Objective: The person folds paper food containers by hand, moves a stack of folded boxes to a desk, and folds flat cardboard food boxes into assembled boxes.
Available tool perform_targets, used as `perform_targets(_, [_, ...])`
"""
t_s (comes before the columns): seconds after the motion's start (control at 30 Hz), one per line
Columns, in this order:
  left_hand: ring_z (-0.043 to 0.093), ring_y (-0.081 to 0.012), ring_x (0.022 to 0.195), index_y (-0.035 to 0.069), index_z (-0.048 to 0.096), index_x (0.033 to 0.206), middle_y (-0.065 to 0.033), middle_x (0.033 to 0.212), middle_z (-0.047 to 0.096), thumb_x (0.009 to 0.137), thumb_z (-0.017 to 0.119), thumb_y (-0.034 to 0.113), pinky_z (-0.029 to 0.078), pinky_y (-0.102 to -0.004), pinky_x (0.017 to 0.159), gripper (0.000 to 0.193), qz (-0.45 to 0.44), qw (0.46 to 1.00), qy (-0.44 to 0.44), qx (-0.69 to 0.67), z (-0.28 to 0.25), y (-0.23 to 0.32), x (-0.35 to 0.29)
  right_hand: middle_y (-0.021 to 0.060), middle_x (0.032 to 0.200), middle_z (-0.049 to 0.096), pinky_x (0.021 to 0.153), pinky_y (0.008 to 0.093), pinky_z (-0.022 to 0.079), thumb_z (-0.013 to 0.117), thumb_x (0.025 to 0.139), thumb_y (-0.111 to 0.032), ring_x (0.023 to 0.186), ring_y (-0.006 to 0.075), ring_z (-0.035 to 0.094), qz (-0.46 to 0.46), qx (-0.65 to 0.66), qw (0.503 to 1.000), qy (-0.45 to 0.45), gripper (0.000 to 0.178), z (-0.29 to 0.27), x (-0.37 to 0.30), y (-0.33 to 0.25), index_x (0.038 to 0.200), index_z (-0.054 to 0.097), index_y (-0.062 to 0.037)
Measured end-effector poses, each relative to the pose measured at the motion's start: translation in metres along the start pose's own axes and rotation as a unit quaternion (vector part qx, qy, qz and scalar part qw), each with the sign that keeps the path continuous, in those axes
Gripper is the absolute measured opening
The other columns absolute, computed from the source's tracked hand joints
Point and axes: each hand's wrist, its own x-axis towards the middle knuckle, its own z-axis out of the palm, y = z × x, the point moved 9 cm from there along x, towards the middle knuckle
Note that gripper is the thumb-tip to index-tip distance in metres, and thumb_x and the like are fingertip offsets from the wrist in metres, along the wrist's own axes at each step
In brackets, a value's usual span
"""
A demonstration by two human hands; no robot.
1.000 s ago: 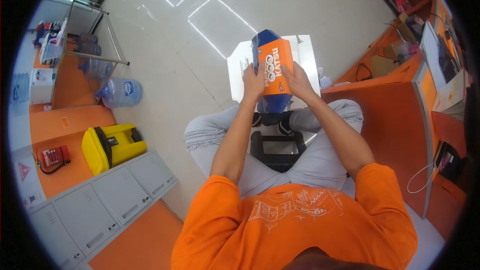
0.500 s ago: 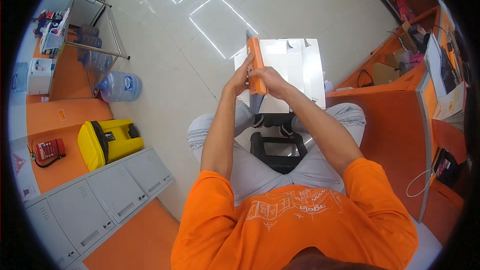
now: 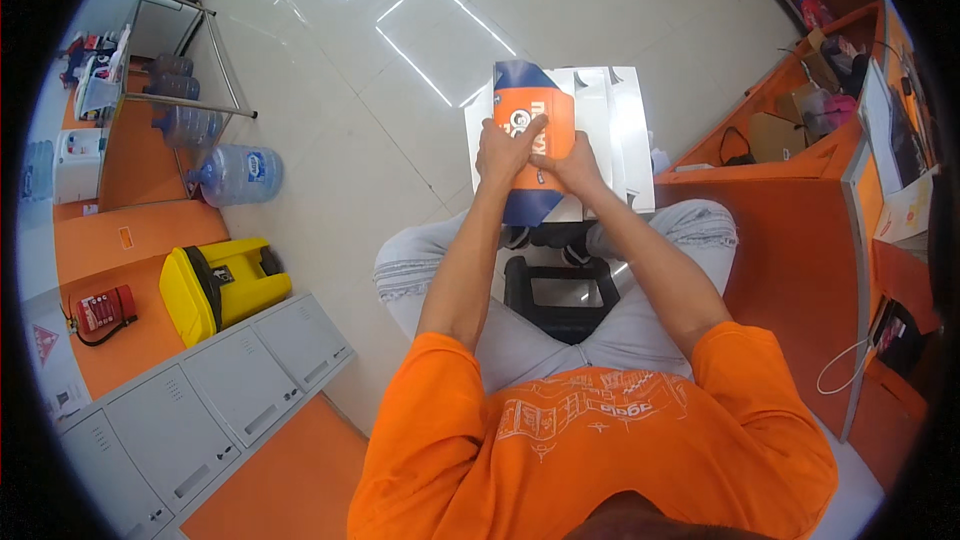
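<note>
An orange cardboard carton [image 3: 556, 112] with dark blue end flaps and white print faces up between my hands. The flaps stick out at its far and near ends. My left hand [image 3: 506, 150] grips its left side, thumb laid across the top face. On the right side my right hand [image 3: 577, 168] holds it, with the thumb pointing inward over the face. Fingers on the underside are hidden. Beneath and beside the carton lie flat white cardboard sheets [image 3: 626, 125], overlapping each other, with small dark cut corners.
A black stool-like frame [image 3: 562, 320] stands between my legs. To the left are water jugs [image 3: 240, 175], a yellow bin [image 3: 225, 285], a fire extinguisher [image 3: 103, 310] and grey lockers [image 3: 240, 380]. An orange cabinet [image 3: 775, 270] with cluttered shelves borders the right side.
The carton has turned from edge-on to its broad face up, showing the print and blue flaps. Both hands turned with it, and their grip now spreads over its sides.
</note>
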Motion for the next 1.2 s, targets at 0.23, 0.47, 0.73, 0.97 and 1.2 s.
perform_targets(0.23, [0.047, -0.0442, 0.138, -0.010, 0.040, 0.147, -0.0306, 0.148, 0.048, 0.084, 0.067, 0.072, 0.037, -0.0524, 0.114, 0.107, 0.021, 0.992, 0.069, 0.100, -0.001, 0.002, 0.005, 0.0297, 0.166, 0.018, 0.124, 0.0577, 0.021, 0.064, 0.095, -0.030, 0.154, 0.0442, 0.020, -0.215, -0.527, 0.812, 0.130, 0.083, 0.028, -0.006, -0.026, 0.157, 0.025, 0.0082])
perform_targets(0.47, [0.017, -0.0465, 0.156, -0.001, 0.026, 0.162, -0.0265, 0.168, 0.023, 0.102, 0.050, 0.051, 0.016, -0.0613, 0.123, 0.083, 0.181, 0.940, 0.166, 0.238, 0.013, -0.001, 0.017, 0.0294, 0.170, 0.009, 0.126, 0.0603, 0.011, 0.050, 0.098, -0.042, 0.159, 0.0417, 0.007, -0.226, -0.535, 0.813, 0.032, 0.086, 0.040, 0.007, 0.007, 0.161, 0.019, 0.0080])
perform_targets(0.73, [0.015, -0.0488, 0.156, -0.001, 0.024, 0.162, -0.0258, 0.168, 0.022, 0.104, 0.045, 0.053, 0.016, -0.0605, 0.125, 0.082, 0.149, 0.960, 0.105, 0.210, 0.026, 0.009, 0.019, 0.0309, 0.168, 0.013, 0.127, 0.0578, 0.009, 0.064, 0.091, -0.059, 0.158, 0.0447, 0.010, -0.218, -0.424, 0.879, -0.002, 0.105, 0.003, 0.009, 0.005, 0.160, 0.019, 0.0064])
perform_targets(0.97, [0.052, -0.0370, 0.137, -0.002, 0.030, 0.158, -0.0316, 0.151, 0.046, 0.105, 0.048, 0.050, 0.044, -0.0496, 0.111, 0.077, 0.080, 0.984, 0.016, -0.159, -0.040, -0.040, 0.024, 0.0320, 0.159, 0.031, 0.118, 0.0583, 0.030, 0.069, 0.092, -0.057, 0.144, 0.0498, 0.033, -0.122, -0.383, 0.887, 0.228, 0.095, -0.087, -0.037, 0.003, 0.152, 0.033, 0.0088])
perform_targets(1.2, [0.067, -0.0247, 0.110, -0.013, 0.049, 0.141, -0.0229, 0.131, 0.065, 0.103, 0.057, 0.021, 0.055, -0.0351, 0.090, 0.051, 0.078, 0.980, -0.140, -0.116, -0.057, -0.033, -0.024, 0.0247, 0.132, 0.054, 0.108, 0.0488, 0.044, 0.073, 0.087, -0.028, 0.122, 0.0443, 0.053, -0.049, -0.317, 0.927, 0.195, 0.055, -0.115, -0.033, 0.035, 0.126, 0.062, 0.0091])
